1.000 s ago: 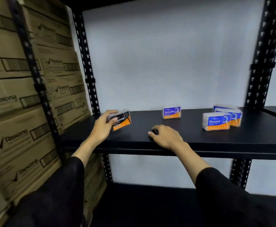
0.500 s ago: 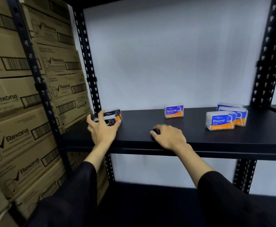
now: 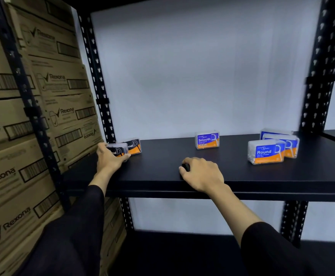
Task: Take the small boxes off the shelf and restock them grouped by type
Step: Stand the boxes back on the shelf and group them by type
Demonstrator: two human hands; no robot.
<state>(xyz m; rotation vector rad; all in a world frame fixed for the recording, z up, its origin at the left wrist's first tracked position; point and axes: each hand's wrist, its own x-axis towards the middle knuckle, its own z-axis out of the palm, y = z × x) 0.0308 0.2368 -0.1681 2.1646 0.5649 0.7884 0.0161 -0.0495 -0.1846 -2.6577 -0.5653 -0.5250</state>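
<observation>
Two black-and-orange charcoal boxes sit at the far left of the black shelf [image 3: 232, 176]. My left hand [image 3: 109, 158] grips the nearer charcoal box [image 3: 117, 150], which stands in front of the second charcoal box [image 3: 134, 146]. A blue-and-orange "Smooth" box [image 3: 207, 139] stands mid-shelf at the back. On the right a "Round" box [image 3: 266, 151] stands before two more blue boxes [image 3: 289, 143]. My right hand [image 3: 201, 173] rests on the shelf's front part, fingers curled over a small dark object [image 3: 186, 167].
Stacked Rexona cartons [image 3: 23, 136] fill the rack to the left, behind black perforated uprights [image 3: 101, 86]. Another upright [image 3: 319, 76] bounds the shelf on the right. A white wall backs the shelf, and a lower shelf [image 3: 182, 253] lies below.
My left hand carried the charcoal box left and back, setting it down in front of the other charcoal box at the shelf's left end. The right hand stayed put.
</observation>
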